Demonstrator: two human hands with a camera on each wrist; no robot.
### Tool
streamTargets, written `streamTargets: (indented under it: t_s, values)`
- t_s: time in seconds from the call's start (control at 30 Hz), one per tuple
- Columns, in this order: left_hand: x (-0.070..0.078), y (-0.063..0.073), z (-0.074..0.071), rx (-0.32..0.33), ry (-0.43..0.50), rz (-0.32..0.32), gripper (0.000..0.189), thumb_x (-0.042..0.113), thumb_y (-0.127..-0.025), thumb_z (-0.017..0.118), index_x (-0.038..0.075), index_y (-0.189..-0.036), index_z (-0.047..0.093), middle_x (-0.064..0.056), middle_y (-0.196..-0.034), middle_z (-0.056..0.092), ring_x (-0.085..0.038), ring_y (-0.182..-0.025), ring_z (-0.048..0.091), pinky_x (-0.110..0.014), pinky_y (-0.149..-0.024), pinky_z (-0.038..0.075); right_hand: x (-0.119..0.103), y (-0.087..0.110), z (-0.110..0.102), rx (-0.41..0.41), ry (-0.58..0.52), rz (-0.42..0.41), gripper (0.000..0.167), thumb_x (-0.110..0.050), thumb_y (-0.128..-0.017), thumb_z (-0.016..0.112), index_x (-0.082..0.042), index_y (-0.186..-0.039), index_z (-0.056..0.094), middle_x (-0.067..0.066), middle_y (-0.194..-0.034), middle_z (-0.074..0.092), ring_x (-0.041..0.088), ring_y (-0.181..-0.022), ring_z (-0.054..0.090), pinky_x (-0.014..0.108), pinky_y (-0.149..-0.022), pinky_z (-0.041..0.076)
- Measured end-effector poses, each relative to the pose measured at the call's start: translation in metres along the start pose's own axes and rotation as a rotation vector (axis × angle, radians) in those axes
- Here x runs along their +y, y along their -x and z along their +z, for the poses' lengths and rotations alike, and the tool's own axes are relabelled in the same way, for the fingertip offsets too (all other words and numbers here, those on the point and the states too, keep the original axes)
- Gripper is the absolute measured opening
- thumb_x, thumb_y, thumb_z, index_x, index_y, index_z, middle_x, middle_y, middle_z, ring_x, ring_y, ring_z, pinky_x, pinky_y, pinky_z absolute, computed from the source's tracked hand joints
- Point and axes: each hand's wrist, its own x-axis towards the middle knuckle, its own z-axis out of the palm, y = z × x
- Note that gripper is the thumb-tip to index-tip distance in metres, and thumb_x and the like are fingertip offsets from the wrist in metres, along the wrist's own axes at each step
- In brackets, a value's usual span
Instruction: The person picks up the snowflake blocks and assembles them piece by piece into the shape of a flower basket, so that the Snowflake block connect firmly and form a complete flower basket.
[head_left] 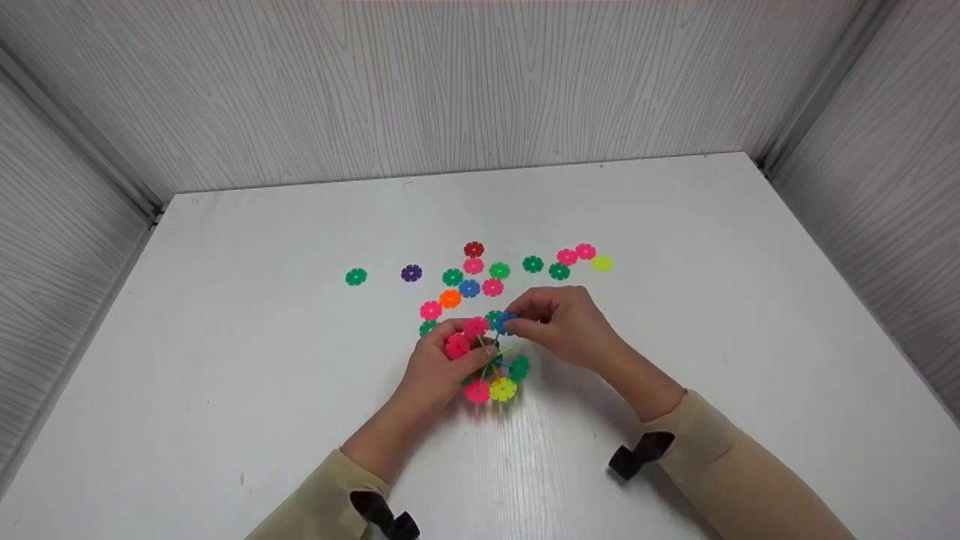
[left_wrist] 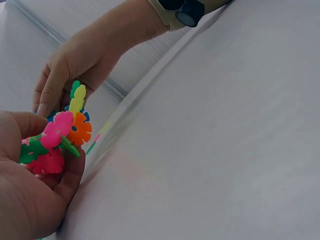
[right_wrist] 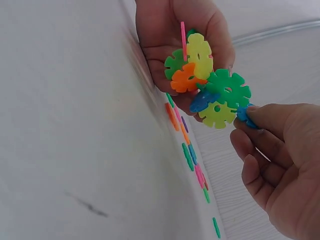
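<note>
Lying on wht tbl (head_left: 225, 337): discs (head_left: 469, 288); gry woodgrain walls (head_left: 450, 90).

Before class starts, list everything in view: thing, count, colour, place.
Table: one, white, below.
Walls: three, pale grey, back and sides.
Loose discs: sixteen in head view (six green, five pink, one each purple, red, blue, orange, yellow), on table.
Cluster: one, multicoloured, disc count unclear, centre.
Held disc: one, blue, cluster's edge.
Wrist cameras: two, black, one each side.
Sleeves: two, beige, forearms.
Left fingers: one set, holding cluster.
Right fingers: one set, pinching held disc.
</note>
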Motion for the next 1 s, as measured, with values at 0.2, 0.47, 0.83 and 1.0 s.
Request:
streamTargets:
  t_s: [0.2, 0.47, 0.83, 1.0]
  values:
    - [0.0003, 0.0008, -0.0003, -0.01, -0.02, 0.004, 0.059, 0.022, -0.087, 0.089, 0.015, -0.137, 0.059, -0.003, -0.131, 0.065, -0.024, -0.128, 0.06, -0.036, -0.095, 0.06, -0.0014, 0.0003, -0.0021, -0.013, -0.014, -0.027, 0.021, -0.021, -0.094, 0.084, -0.012, -0.113, 0.084, -0.007, -0.097, 0.08, 0.015, -0.083, 0.071, 0.027, -0.073, 0.061]
    - [0.0033, 0.0024, 0.0003, 0.004, -0.022, -0.003, 0.057, 0.021, -0.088, 0.089, 0.014, -0.136, 0.06, -0.003, -0.131, 0.064, -0.024, -0.128, 0.058, -0.035, -0.095, 0.06, -0.0021, 0.0006, -0.0033, -0.045, -0.024, -0.113, 0.027, -0.01, -0.096, 0.08, -0.006, -0.122, 0.079, 0.001, -0.1, 0.078, 0.015, -0.076, 0.072, 0.028, -0.073, 0.062]
    - [0.0029, 0.0031, 0.0008, 0.01, -0.009, -0.003, 0.053, 0.021, -0.088, 0.089, 0.013, -0.133, 0.061, -0.004, -0.128, 0.065, -0.024, -0.126, 0.06, -0.034, -0.095, 0.06, -0.0001, 0.0013, -0.0025, -0.083, -0.055, -0.103, 0.016, -0.008, -0.095, 0.08, -0.009, -0.111, 0.082, -0.001, -0.095, 0.078, 0.016, -0.072, 0.072, 0.03, -0.072, 0.063]
    - [0.0034, 0.0025, 0.0003, 0.014, 0.008, -0.025, 0.056, 0.02, -0.085, 0.09, 0.014, -0.133, 0.061, -0.005, -0.129, 0.065, -0.025, -0.127, 0.059, -0.035, -0.095, 0.061, -0.0001, 0.002, -0.0016, -0.101, -0.072, -0.091, 0.015, -0.009, -0.096, 0.08, -0.008, -0.111, 0.082, 0.0, -0.094, 0.078, 0.022, -0.071, 0.072, 0.028, -0.069, 0.062]
